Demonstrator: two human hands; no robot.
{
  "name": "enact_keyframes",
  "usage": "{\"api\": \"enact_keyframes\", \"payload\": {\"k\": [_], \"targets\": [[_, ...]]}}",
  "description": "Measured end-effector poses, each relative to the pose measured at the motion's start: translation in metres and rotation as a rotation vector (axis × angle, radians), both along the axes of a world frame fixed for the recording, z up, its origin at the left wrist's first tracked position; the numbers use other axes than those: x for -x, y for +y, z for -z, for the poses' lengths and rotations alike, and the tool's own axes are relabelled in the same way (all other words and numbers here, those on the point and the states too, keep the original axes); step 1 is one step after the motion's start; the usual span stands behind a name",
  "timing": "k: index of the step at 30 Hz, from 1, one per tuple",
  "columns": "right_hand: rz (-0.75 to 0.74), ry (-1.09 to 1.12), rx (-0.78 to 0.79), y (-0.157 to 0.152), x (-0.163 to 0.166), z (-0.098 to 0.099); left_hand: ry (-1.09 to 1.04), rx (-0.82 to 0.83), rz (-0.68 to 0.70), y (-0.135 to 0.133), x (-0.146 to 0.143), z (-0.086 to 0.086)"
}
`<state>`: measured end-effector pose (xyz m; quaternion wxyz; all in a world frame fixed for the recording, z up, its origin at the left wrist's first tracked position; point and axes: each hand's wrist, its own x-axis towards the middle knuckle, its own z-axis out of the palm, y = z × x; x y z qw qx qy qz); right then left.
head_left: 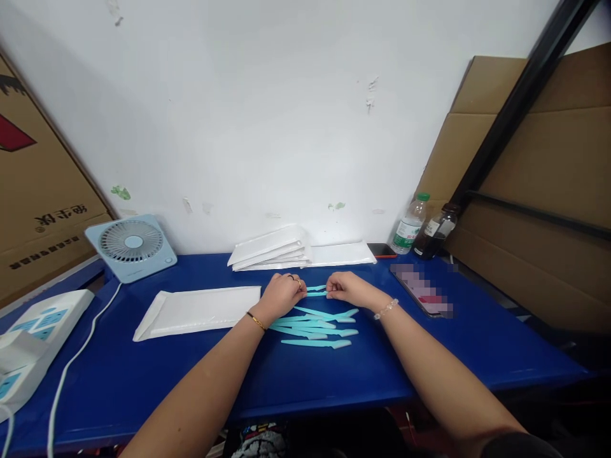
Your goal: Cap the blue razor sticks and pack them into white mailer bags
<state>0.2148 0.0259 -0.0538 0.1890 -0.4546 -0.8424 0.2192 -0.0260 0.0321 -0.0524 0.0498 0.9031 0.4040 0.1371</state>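
Observation:
Two turquoise eyebrow razors [316,291] stretch side by side between my hands, just above or on the blue table. Closed fingers of my left hand [285,294] pinch their left ends. On the other side, my right hand [351,289] has its fingertips closed on the right ends. Several more turquoise razors [315,344] lie in a loose pile right below my hands, roughly lengthwise left to right. My left hand and wrist hide part of the pile. To the left of my left hand lies a flat white padded envelope [195,310].
Stacked white envelopes [267,249] lie against the wall. A light blue fan [131,248] and a white power strip [38,350] with a cable are on the left. On the right are a phone [420,292], a clear bottle [409,229] and a dark bottle [435,235].

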Motion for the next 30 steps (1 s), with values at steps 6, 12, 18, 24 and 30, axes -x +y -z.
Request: {"api": "enact_keyframes", "payload": {"k": [6, 12, 18, 24, 30], "targets": [[0.123, 0.024, 0.072, 0.003, -0.026, -0.001, -0.059, -0.034, -0.150, 0.008, 0.013, 0.001], [-0.132, -0.071, 0.307, -0.007, -0.042, -0.010, -0.167, 0.188, 0.004, -0.003, 0.009, -0.002], [-0.098, -0.058, 0.253, -0.009, -0.028, -0.009, -0.134, 0.226, 0.097, -0.011, -0.002, -0.004], [0.003, 0.029, 0.064, -0.009, -0.018, -0.010, -0.113, 0.290, 0.080, -0.008, 0.001, 0.000], [0.043, 0.147, -0.004, -0.008, -0.013, -0.010, -0.105, 0.185, 0.018, -0.007, 0.002, 0.002]]}}
